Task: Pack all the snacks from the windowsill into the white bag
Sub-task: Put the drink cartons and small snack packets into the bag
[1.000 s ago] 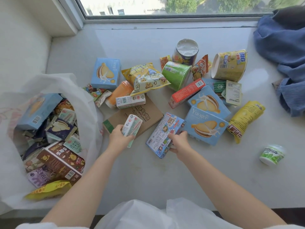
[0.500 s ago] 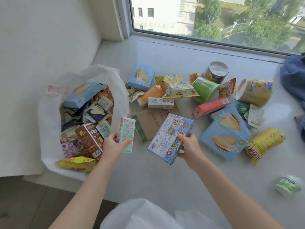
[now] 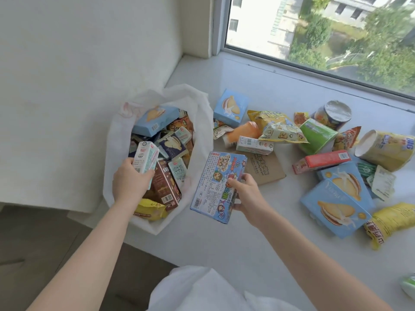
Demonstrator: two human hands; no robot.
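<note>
The white bag (image 3: 203,113) is sitting at the left centre of the frame, on the windowsill (image 3: 224,248) against the side wall, its mouth open upward and already crowded with cartons and packets.

The left hand (image 3: 131,184) is gripping a small white drink carton (image 3: 145,159), fingers curled round its lower half. The carton is standing nearly upright, long axis running up the frame, and is hanging directly over the bag's mouth. This hand is the nearer of the two to the bag; judged from this position, releasing or lowering the carton straight down would place it inside.

The right hand (image 3: 246,195) is holding a flat blue cartoon-printed box (image 3: 219,187) by its right edge, thumb and fingers clamped on it. The box is lying just right of the bag's rim, over the sill and not over the opening. Its long axis is running from lower left to upper right of the frame, roughly parallel to the bag's right wall. To go in, the box must travel leftward across the rim, and the space above the opening is occupied by the left hand and its carton.

The remaining snacks are lying to the right of both hands, in the centre right and right of the frame: blue biscuit boxes (image 3: 334,209), a red box (image 3: 323,163), a green cup (image 3: 317,135), a yellow tub (image 3: 386,151) and yellow packets (image 3: 391,221). The right hand is the nearer one to this group.
</note>
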